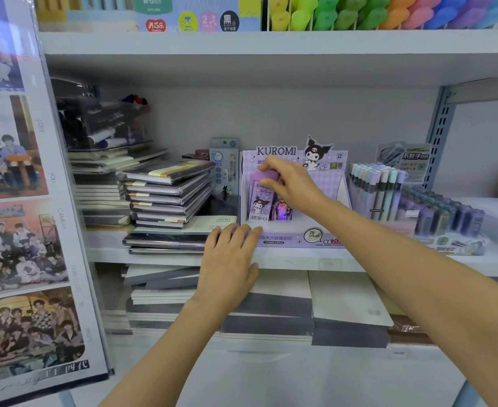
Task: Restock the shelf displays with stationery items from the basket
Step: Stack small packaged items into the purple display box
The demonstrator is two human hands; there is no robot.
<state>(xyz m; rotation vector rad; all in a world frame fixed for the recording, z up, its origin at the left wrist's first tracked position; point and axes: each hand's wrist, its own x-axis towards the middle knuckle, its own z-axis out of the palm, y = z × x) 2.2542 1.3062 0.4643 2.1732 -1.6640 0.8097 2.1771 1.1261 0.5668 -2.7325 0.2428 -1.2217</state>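
A purple Kuromi display box stands on the middle shelf. Inside its left side stand purple pencil-lead packs. My right hand reaches into the box from the right and pinches the top of one purple pack. My left hand lies with straight fingers against the box's lower front left corner at the shelf edge. No basket is in view.
Stacks of notebooks fill the shelf left of the box, and a pen display and purple lead tubes stand to its right. More notebooks lie on the shelf below. A photo poster board stands at far left.
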